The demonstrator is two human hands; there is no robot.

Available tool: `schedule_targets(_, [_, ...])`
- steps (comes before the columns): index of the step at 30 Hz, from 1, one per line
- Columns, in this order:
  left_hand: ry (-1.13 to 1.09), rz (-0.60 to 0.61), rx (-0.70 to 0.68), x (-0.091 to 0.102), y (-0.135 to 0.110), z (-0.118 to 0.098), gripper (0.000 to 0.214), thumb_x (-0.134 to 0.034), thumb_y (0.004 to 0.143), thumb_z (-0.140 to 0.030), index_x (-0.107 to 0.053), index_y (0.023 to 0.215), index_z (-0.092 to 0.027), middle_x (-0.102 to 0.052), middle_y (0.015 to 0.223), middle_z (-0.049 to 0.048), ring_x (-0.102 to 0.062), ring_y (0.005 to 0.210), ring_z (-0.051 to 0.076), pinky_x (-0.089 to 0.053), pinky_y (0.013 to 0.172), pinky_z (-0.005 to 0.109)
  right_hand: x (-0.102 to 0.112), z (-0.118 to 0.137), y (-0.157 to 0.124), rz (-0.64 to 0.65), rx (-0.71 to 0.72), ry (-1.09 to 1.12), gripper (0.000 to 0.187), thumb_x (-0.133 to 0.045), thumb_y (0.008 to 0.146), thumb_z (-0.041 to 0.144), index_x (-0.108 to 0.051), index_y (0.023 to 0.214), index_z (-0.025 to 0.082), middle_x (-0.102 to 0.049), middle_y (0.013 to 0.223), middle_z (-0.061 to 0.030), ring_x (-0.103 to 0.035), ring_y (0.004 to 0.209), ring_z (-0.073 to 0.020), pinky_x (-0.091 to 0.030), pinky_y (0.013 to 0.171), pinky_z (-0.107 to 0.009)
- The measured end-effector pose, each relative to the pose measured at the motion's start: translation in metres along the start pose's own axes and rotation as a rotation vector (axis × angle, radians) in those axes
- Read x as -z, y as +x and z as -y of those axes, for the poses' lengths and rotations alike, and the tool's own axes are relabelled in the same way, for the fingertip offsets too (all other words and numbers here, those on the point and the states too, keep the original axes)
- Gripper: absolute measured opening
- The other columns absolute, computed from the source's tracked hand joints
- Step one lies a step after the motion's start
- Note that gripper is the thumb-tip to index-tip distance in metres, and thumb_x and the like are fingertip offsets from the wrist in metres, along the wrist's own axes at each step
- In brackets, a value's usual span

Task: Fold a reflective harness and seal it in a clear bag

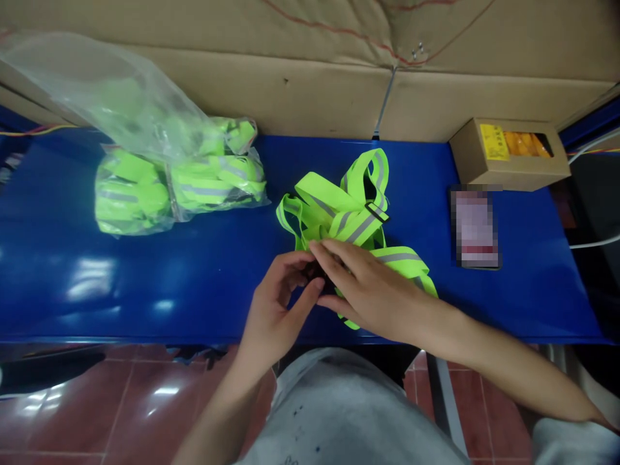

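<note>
A neon-yellow reflective harness [358,223], made of straps with grey stripes and black fittings, lies bunched in loops on the blue table. At its near edge, my left hand [283,300] is closed in a pinch, thumb and fingers curved around a small dark part of it. My right hand [371,284] comes from the other side, its fingers bent over the same spot and its fingertips meeting those of the left. The fingers mostly cover the dark part, so its kind cannot be made out. Some straps pass beneath the right hand and wrist.
On the left lies a clear plastic bag [140,123] with packed neon-yellow straps [130,194]. A cardboard box [513,155] with orange contents stands at the back right, near a blurred-out phone [475,227]. Large cardboard [310,97] walls the blue table's [194,284] far edge.
</note>
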State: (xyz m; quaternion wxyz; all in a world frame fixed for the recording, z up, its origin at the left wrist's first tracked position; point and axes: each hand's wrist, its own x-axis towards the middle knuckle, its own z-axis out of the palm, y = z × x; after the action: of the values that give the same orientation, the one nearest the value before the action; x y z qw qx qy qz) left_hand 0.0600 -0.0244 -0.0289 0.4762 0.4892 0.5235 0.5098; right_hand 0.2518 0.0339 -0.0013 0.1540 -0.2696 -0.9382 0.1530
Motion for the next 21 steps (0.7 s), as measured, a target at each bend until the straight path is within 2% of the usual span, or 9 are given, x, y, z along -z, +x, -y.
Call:
schedule_targets(5, [0.216, -0.044, -0.048, -0.006, -0.002, 0.003, 0.024, -0.074, 0.097, -0.028, -0.068, 0.120, -0.028, -0.070, 0.111, 0.0034, -0.069, 0.100, 0.018, -0.055, 0.087, 0.030, 0.008, -0.002, -0.004, 0.089, -0.020, 0.178, 0.067, -0.053, 0.109, 0.030, -0.029, 0.167, 0.005, -0.042, 0.167, -0.0242, -0.047, 0.153, -0.0305, -0.051, 0.121, -0.047])
schedule_targets(8, [0.289, -0.088, -0.089, -0.003, 0.000, 0.001, 0.020, -0.076, 0.094, -0.026, -0.067, 0.111, -0.026, -0.068, 0.103, 0.0017, -0.066, 0.094, 0.017, -0.052, 0.084, 0.030, 0.025, -0.011, -0.006, 0.138, -0.039, 0.291, 0.074, -0.059, 0.107, 0.029, -0.025, 0.171, 0.018, -0.038, 0.171, -0.0176, -0.045, 0.156, -0.0274, -0.050, 0.122, -0.046])
schedule_targets(10, [0.212, -0.099, -0.127, 0.006, 0.007, -0.005, 0.015, -0.074, 0.093, -0.023, -0.066, 0.105, -0.026, -0.066, 0.100, 0.0012, -0.063, 0.088, 0.016, -0.050, 0.077, 0.029, 0.043, -0.023, -0.004, 0.074, -0.041, 0.361, 0.075, -0.065, 0.104, 0.034, -0.031, 0.170, 0.026, -0.043, 0.170, -0.0125, -0.044, 0.156, -0.0272, -0.046, 0.125, -0.049])
schedule_targets(13, [0.005, -0.093, -0.223, 0.023, 0.033, -0.021, 0.017, -0.072, 0.083, -0.012, -0.066, 0.092, -0.025, -0.066, 0.094, 0.0010, -0.057, 0.082, 0.016, -0.043, 0.067, 0.029, 0.070, -0.044, 0.008, -0.129, -0.124, 0.433, 0.073, -0.082, 0.091, 0.045, -0.052, 0.157, 0.031, -0.052, 0.162, -0.0078, -0.044, 0.155, -0.0323, -0.043, 0.125, -0.055])
schedule_targets(15, [-0.106, -0.159, -0.334, 0.029, 0.058, -0.037, 0.021, -0.066, 0.070, -0.003, -0.063, 0.079, -0.022, -0.066, 0.085, 0.0006, -0.056, 0.080, 0.016, -0.041, 0.068, 0.030, 0.077, -0.051, 0.021, -0.151, -0.161, 0.522, 0.072, -0.087, 0.084, 0.049, -0.061, 0.148, 0.031, -0.060, 0.153, -0.0058, -0.051, 0.148, -0.0319, -0.047, 0.120, -0.052])
schedule_targets(17, [-0.145, -0.215, -0.416, 0.028, 0.085, -0.054, 0.021, -0.061, 0.064, -0.001, -0.060, 0.071, -0.021, -0.063, 0.075, 0.0000, -0.053, 0.075, 0.015, -0.037, 0.067, 0.031, 0.073, -0.052, 0.035, -0.091, -0.141, 0.629, 0.068, -0.088, 0.081, 0.052, -0.064, 0.140, 0.029, -0.069, 0.137, -0.0050, -0.063, 0.131, -0.0275, -0.052, 0.111, -0.045])
schedule_targets(19, [-0.116, -0.168, -0.438, 0.024, 0.109, -0.070, 0.020, -0.060, 0.062, -0.001, -0.060, 0.068, -0.020, -0.062, 0.071, -0.0011, -0.054, 0.072, 0.015, -0.035, 0.066, 0.032, 0.061, -0.048, 0.048, -0.054, -0.137, 0.706, 0.066, -0.089, 0.080, 0.052, -0.064, 0.134, 0.025, -0.072, 0.126, -0.0045, -0.067, 0.115, -0.0224, -0.056, 0.100, -0.037])
schedule_targets(21, [-0.080, -0.118, -0.476, 0.021, 0.128, -0.083, 0.019, -0.061, 0.065, -0.001, -0.059, 0.065, -0.020, -0.060, 0.070, -0.0023, -0.054, 0.071, 0.013, -0.035, 0.065, 0.031, 0.049, -0.046, 0.057, -0.083, -0.176, 0.761, 0.066, -0.090, 0.078, 0.046, -0.060, 0.132, 0.024, -0.071, 0.122, -0.0039, -0.067, 0.104, -0.0189, -0.057, 0.088, -0.031])
